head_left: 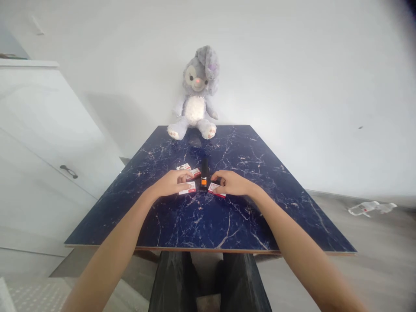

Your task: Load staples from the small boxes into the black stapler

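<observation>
My left hand (169,182) is curled over a small white-and-red box (188,189), thumb across its top. Its fingers touch or nearly touch a second such box (195,173) just beyond, and a third box (183,167) lies behind that. With thumb and curved fingers, my right hand (231,183) is around another white-and-red box (217,190), which rests on the table. Between both hands lies a long black object (204,173) with an orange patch at its near end; it looks like a stapler, but small details are blurred. Neither hand touches it.
The dark blue marbled table (201,225) narrows away from me to a white wall. A grey plush toy (196,95) sits at its far edge. A white cabinet (42,151) stands to the left. Clear plastic bottles (370,208) lie on the floor at right.
</observation>
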`<state>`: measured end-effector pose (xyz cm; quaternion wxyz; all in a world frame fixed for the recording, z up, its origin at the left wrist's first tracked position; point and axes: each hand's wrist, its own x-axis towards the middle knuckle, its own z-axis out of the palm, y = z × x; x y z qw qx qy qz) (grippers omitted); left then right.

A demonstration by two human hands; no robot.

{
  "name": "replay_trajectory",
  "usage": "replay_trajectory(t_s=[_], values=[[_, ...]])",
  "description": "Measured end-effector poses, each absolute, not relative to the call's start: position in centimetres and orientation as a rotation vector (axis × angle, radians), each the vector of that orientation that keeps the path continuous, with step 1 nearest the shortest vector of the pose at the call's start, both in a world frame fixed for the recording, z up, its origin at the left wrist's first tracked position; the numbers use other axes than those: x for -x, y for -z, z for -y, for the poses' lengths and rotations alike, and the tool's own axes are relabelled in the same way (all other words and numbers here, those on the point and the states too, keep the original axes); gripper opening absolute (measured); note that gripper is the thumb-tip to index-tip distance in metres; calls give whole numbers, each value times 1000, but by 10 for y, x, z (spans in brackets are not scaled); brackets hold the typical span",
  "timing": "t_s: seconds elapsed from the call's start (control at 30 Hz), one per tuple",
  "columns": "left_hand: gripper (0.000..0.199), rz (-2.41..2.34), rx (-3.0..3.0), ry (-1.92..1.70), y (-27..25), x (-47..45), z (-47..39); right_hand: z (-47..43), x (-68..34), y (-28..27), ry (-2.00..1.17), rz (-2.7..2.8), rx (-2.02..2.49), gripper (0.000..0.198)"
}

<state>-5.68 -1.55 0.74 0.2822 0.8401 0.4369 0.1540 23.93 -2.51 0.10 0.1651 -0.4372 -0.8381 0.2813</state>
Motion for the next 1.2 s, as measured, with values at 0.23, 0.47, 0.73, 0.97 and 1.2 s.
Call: replay_trajectory(t_s=[0.23,0.47,0.73,0.97,1.2], values=[[43,-1682,-2645,-285,5,38,21,31,-241,-11,-656,2555,1144,44],[44,-1837,-2600,-665,8,44,15,35,-241,-18,-788,2559,1175,62],[71,-1303,-2668,-475,27,56,4,34,-242,-14,-697,2542,1207,69],[61,-1528,-2668,-549,22,51,11,25,-246,-7,-420,2424,1347,56],[46,-1391,-2589,-504,4,55,16,32,-222,-4,-86,2027,1280,53]])
